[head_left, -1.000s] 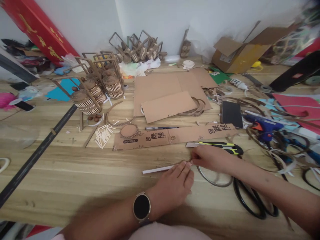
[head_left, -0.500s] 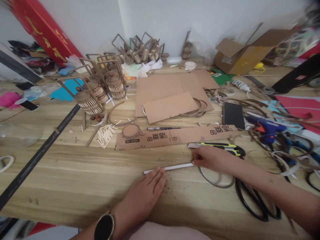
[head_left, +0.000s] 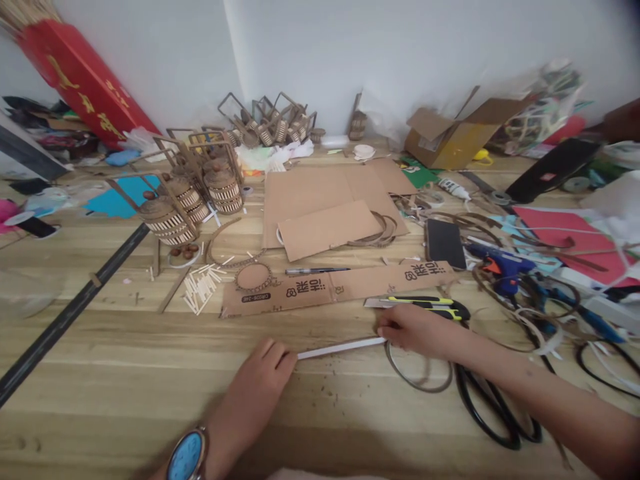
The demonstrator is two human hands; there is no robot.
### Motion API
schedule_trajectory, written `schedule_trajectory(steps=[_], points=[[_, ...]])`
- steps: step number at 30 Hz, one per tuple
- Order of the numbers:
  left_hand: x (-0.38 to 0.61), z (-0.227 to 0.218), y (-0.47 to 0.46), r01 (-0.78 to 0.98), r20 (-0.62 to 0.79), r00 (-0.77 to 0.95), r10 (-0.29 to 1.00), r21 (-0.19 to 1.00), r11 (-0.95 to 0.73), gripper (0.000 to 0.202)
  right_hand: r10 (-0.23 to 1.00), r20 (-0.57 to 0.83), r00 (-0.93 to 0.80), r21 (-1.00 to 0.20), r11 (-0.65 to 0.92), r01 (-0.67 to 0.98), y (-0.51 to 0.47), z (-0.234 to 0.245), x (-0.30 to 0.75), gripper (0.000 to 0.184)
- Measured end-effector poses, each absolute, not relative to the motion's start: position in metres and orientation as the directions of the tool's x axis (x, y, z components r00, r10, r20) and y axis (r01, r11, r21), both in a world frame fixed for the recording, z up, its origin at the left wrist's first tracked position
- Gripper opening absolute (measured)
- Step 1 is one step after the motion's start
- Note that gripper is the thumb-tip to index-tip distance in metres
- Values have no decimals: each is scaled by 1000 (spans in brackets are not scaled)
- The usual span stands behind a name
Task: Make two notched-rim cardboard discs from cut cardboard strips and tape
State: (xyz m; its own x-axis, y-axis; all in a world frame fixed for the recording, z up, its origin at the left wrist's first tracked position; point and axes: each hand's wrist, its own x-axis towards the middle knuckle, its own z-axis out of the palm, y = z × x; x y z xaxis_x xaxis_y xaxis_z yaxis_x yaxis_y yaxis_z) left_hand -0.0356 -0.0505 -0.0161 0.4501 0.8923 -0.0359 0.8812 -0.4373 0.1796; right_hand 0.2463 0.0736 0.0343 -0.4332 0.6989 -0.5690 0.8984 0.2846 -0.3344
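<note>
A thin white strip [head_left: 341, 347] lies flat on the wooden table [head_left: 125, 373] in front of me. My left hand [head_left: 260, 380], with a watch on the wrist, has its fingers curled over the strip's left end. My right hand [head_left: 415, 330] pinches the strip's right end against the table. Just beyond my right hand lies a yellow-and-black utility knife [head_left: 425, 305]. A cardboard ring [head_left: 420, 377] and large black scissors [head_left: 495, 417] lie under my right forearm.
A printed cardboard strip [head_left: 340, 288], a pen [head_left: 315, 271], flat cardboard sheets [head_left: 325, 200], a phone [head_left: 443, 242] and a blue glue gun [head_left: 500, 267] lie further back. Cardboard lantern models [head_left: 190, 197] stand at the left, beside small sticks [head_left: 200, 287]. A black bar [head_left: 65, 317] crosses the left side.
My left hand has slid leftward along the white strip, from its right end to its left end. My right hand has stayed at the right end.
</note>
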Motion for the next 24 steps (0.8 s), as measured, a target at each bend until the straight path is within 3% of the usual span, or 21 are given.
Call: schedule_trajectory(steps=[4, 7, 11, 18, 24], points=[[-39, -18, -51, 867, -28, 468, 883, 206, -453, 33, 701, -592, -398, -365, 207, 908, 73, 25, 254, 31], [-40, -20, -51, 860, -30, 484, 875, 202, -469, 31, 728, -578, -370, -340, 197, 920, 73, 24, 259, 26], [-39, -21, -52, 857, 23, 490, 871, 168, -487, 25, 782, -524, -338, -264, 228, 937, 71, 34, 259, 16], [-40, -24, -51, 846, 116, 497, 860, 156, -510, 25, 855, -421, -303, -60, 307, 950, 90, 59, 250, 24], [-41, -30, -50, 857, 147, 459, 876, 187, -481, 32, 938, -261, -230, 22, 244, 970, 154, 52, 280, 27]])
